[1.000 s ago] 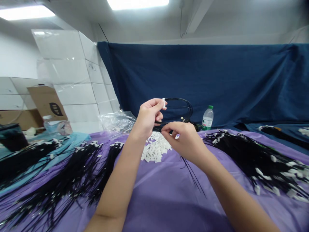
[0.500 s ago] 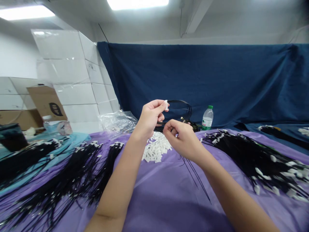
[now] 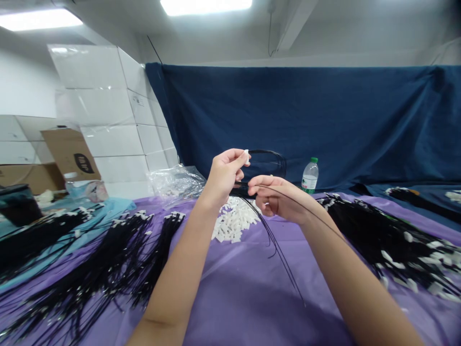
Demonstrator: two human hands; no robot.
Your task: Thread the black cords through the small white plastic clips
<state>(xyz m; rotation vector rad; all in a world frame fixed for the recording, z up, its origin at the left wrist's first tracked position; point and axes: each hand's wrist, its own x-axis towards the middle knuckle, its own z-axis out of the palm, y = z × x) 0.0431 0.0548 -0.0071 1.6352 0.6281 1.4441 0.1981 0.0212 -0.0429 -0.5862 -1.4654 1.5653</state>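
Observation:
My left hand is raised above the table and pinches a small white plastic clip between thumb and forefinger; a thin black cord loops away from the clip. Lower fingers of that hand also grip a bunch of black cords. My right hand is closed just right of it, pinching one thin black strand that trails back over my forearm. More black strands hang from the hands onto the purple cloth. A pile of white clips lies under the hands.
Heaps of black cords with white clips lie at the left and at the right. A water bottle stands at the back by the blue drape. A crumpled clear bag, white boxes and a cardboard box are at the left.
My right hand turned palm-up and drew one strand out over my forearm. The hanging strands shifted left. My left hand kept the clip almost still.

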